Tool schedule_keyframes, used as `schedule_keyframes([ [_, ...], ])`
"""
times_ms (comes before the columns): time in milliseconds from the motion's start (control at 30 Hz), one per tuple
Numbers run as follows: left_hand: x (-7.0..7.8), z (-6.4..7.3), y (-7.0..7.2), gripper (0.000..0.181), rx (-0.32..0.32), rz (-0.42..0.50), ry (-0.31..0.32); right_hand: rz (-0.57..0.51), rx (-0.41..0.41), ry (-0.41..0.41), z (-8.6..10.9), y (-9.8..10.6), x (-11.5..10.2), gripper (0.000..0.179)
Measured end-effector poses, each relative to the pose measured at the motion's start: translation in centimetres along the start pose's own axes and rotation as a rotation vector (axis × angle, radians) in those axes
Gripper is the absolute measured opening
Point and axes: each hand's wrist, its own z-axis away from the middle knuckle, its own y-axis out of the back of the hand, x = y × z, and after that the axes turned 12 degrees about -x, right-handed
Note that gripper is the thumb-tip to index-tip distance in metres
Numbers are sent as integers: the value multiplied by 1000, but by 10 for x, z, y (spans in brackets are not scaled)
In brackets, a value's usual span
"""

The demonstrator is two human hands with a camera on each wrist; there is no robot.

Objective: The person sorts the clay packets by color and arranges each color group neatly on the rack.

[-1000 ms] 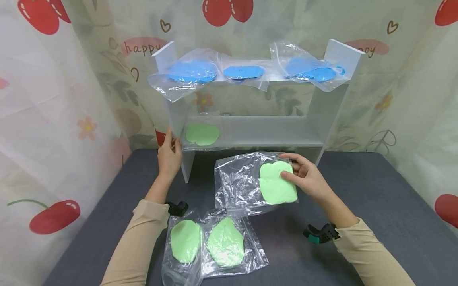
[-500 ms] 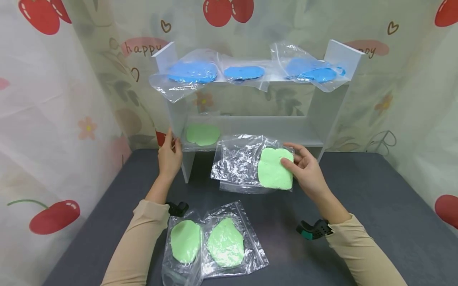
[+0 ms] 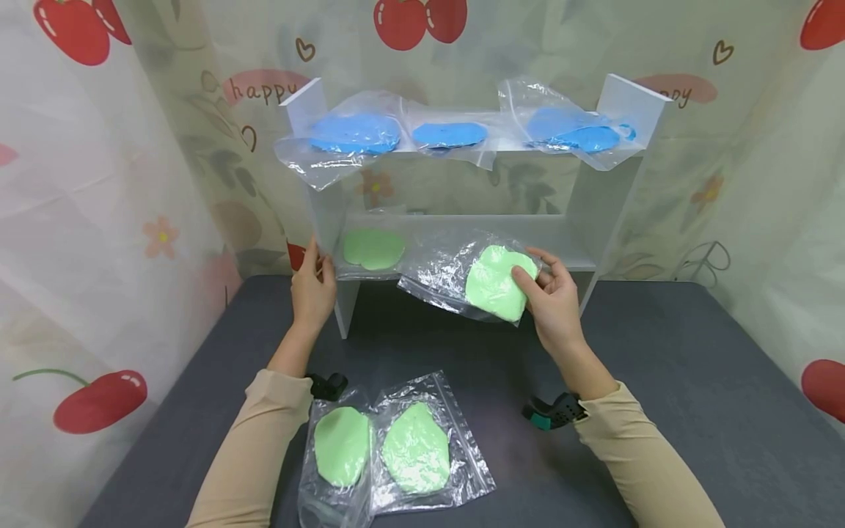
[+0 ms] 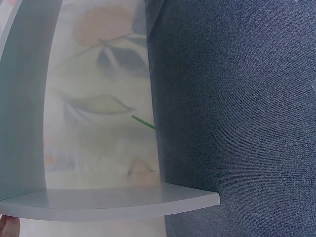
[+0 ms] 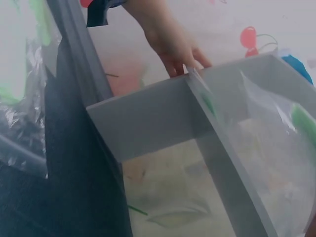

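Observation:
My right hand (image 3: 554,304) pinches the right end of a clear zip bag (image 3: 436,268) with a flat, light green clay-like slab (image 3: 498,282) inside. The bag is tilted, overlapping the front edge of the middle shelf (image 3: 508,253) in the head view; its film (image 5: 276,158) shows blurred in the right wrist view. My left hand (image 3: 313,293) rests its fingers against the left side panel (image 5: 148,118) of the white rack; only a sliver of it shows in the left wrist view. A bagged green slab (image 3: 374,248) lies at the left of the middle shelf.
Two more bagged green slabs, one left (image 3: 342,446) and one right (image 3: 416,449), lie on the dark table (image 3: 660,411) between the forearms. Bagged blue slabs (image 3: 450,133) line the top shelf, some bags hanging over its edge. Printed curtains surround the table.
My right hand has moved up and slightly left, carrying the bagged green slab from in front of the rack to the middle shelf's edge. The bag has tilted. My left hand stays put.

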Motion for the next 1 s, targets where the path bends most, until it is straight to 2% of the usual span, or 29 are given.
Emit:
schedule_keyframes([
  [167,-1,-1,0,49,-1,-5,14,10,112,-2,-14,-10,3,43],
  [500,-2,-1,0,50,-6,-4,11,32,223,-30,-40,-25,7,48],
  [633,-2,0,0,50,-7,-4,12,49,243,-51,-46,-30,8,48],
  [800,-2,-1,0,50,-7,-6,17,14,244,-63,-50,-36,8,46],
  [1000,-3,-1,0,50,-14,-6,18,5,183,-76,-52,-43,11,47],
])
